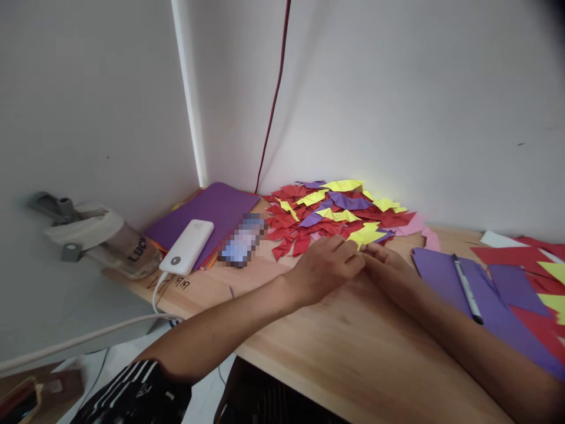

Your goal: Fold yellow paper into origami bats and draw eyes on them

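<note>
Two hands point(326, 266) point(391, 271), nearly closed, pinch one yellow paper point(359, 246) between one phone point(242, 241) and one marker point(468, 288).

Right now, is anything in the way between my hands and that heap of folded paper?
Nothing visible: your left hand and right hand sit at the near edge of the folded-paper heap. The phone lies off left, the marker pen off right.

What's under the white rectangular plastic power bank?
A big purple paper sheet runs beneath the power bank, with orange paper edges below the sheet. Whatever lies directly underneath the power bank is covered, so I can't see it.
</note>
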Demonstrator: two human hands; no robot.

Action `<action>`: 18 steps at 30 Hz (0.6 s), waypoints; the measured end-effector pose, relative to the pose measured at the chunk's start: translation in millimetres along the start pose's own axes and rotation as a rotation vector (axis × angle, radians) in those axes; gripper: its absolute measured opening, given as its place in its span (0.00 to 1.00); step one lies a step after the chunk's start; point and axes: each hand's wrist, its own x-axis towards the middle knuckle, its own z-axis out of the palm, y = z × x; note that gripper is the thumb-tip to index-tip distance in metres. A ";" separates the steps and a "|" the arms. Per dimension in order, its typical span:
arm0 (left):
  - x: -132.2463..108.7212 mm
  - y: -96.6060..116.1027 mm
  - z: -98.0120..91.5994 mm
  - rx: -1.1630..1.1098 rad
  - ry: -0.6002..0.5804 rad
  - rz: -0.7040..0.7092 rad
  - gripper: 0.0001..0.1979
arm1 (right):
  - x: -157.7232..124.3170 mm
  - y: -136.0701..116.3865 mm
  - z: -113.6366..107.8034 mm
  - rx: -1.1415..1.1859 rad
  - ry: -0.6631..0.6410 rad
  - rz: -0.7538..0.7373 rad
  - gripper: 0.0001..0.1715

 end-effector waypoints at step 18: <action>-13.0 -7.3 7.8 -0.209 0.089 -0.071 0.13 | 1.3 -1.9 -2.3 -0.281 -0.027 -0.045 0.20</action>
